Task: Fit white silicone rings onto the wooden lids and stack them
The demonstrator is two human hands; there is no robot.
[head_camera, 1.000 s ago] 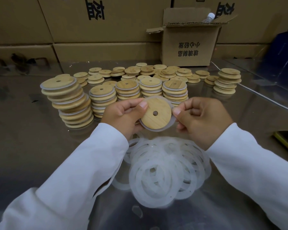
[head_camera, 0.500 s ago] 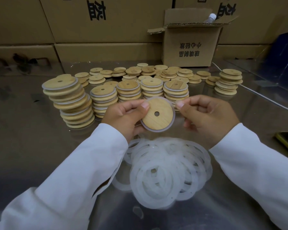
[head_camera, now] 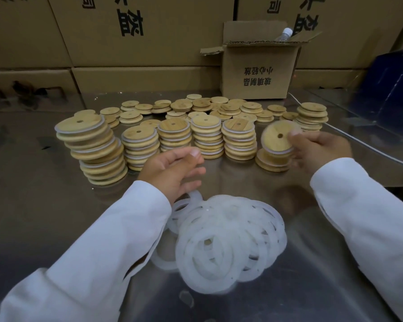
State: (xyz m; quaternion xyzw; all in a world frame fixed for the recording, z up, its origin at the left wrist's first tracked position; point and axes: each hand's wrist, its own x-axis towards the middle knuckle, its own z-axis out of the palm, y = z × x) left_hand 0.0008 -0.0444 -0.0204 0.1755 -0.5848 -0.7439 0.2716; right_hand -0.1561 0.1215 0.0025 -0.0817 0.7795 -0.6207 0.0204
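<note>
The right hand [head_camera: 319,149] is pinching a round wooden lid [head_camera: 277,138] by its right edge, fingers curled round the rim. The lid is a flat disc of pale, smooth bamboo with a small round hole near its centre, and a thin white silicone ring is showing around its rim. It is tilting, its drilled face turning up and toward the camera and its lower edge hanging just over a short stack of lids [head_camera: 271,162]. Blur is hiding whether the two are touching.

The left hand [head_camera: 172,168] is hovering apart from the right, fingers loosely bent and holding nothing, just above the near pile of white silicone rings [head_camera: 228,242]. These rings are lying flat and overlapping, soft, matte and translucent, on the glossy, reflective desk [head_camera: 44,194].

Ringed lids are standing in a row of columns behind the hands, and the tall left stack [head_camera: 91,149] is leaning unevenly. Bare lids [head_camera: 219,108] are lying scattered in low heaps farther back. An open cardboard box [head_camera: 256,75] is sitting at the rear, with a clear bottle [head_camera: 284,34] poking out of its top.
</note>
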